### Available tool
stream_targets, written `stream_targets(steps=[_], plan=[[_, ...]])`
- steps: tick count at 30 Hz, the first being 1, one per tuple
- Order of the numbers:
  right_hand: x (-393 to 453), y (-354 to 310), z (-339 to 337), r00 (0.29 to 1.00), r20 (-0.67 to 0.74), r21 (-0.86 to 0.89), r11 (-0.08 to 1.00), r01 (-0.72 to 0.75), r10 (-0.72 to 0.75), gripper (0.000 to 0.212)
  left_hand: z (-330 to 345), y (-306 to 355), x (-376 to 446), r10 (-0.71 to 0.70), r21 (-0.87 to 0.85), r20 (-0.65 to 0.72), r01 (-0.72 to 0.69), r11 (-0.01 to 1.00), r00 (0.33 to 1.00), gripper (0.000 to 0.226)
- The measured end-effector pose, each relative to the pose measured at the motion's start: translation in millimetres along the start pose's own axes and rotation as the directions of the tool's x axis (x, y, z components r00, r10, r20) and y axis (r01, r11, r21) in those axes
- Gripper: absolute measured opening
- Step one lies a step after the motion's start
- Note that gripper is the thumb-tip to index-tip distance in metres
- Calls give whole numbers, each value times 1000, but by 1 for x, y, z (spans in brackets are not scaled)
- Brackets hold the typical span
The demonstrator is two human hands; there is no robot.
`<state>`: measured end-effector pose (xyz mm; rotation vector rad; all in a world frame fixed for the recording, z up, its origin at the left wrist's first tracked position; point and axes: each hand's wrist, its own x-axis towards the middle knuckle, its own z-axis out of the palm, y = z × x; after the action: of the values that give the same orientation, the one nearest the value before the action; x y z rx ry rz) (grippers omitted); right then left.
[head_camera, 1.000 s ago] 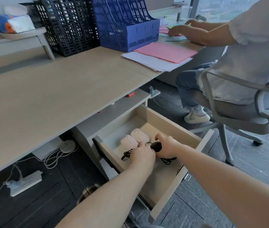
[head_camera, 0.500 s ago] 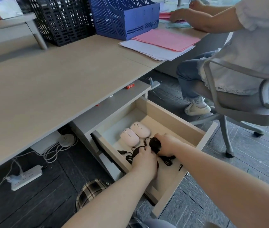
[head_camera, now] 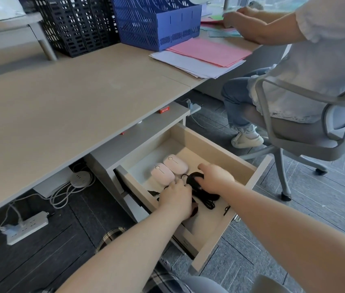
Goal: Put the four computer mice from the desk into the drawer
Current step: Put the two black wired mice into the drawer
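The drawer [head_camera: 216,150] under the desk [head_camera: 61,106] stands pulled out. Two pale pink mice [head_camera: 162,174] [head_camera: 175,164] lie side by side at its back left. A black wired mouse [head_camera: 194,180] lies in front of them, with its black cable [head_camera: 209,203] bunched on the drawer floor. My right hand [head_camera: 217,178] rests over this black mouse, fingers curled on it. My left hand [head_camera: 176,199] is down in the drawer over a second dark mouse, which is almost fully hidden beneath it.
A person sits on a grey office chair [head_camera: 306,115] right of the drawer. On the desk's far side are pink and white papers [head_camera: 203,53], a blue file rack [head_camera: 156,20] and a black file rack [head_camera: 76,24]. A power strip [head_camera: 25,227] and cables lie on the floor.
Both hands have lowered the black mice further into the drawer and settled them on its floor. The view has shifted slightly closer and downward.
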<state>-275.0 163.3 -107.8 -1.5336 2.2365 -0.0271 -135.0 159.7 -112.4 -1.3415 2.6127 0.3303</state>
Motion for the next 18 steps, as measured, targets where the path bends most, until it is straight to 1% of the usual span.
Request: stream_targets(steps=[1, 3, 5, 6, 7, 8, 9, 11, 12, 14, 16, 18], plan=[[-3, 1, -5, 995, -91, 38, 999, -36, 39, 38, -6, -2, 0, -1, 0, -7, 1, 1000, 1000, 36], [-11, 6, -16, 954, -275, 108, 990, -92, 119, 30, -21, -7, 0, 6, 4, -34, -6, 1000, 999, 34], [-21, 13, -24, 909, -381, 103, 985, -140, 169, 29, -39, -13, -1, 20, -14, -81, -21, 1000, 997, 30], [-25, 17, -26, 894, -405, 76, 981, -176, 192, 29, -48, -16, -2, 25, -19, -107, -27, 999, 994, 28], [-29, 20, -27, 883, -410, 55, 973, -224, 227, 30, -58, -19, -3, 27, -9, -137, -28, 1000, 990, 26], [-33, 21, -27, 873, -396, 71, 957, -280, 285, 31, -67, -21, -4, 25, 13, -167, -23, 1000, 986, 25], [-36, 23, -27, 856, -364, 134, 931, -341, 366, 36, -76, -24, -5, 20, 38, -199, -13, 999, 980, 26], [-42, 21, -29, 811, -270, 342, 839, -423, 519, 49, -90, -31, -6, 19, 74, -257, 0, 997, 966, 27], [-44, 20, -29, 795, -229, 430, 791, -435, 562, 57, -96, -36, -7, 24, 82, -282, -1, 997, 959, 26], [-49, 16, -28, 781, -186, 521, 734, -435, 596, 72, -105, -47, -6, 26, 83, -338, 2, 997, 941, 20], [-51, 12, -31, 768, -166, 589, 687, -425, 618, 78, -112, -59, -4, 22, 85, -395, 12, 996, 918, 18], [-53, 8, -35, 750, -135, 666, 620, -416, 648, 79, -118, -68, -4, 22, 79, -436, 13, 997, 900, 25]])
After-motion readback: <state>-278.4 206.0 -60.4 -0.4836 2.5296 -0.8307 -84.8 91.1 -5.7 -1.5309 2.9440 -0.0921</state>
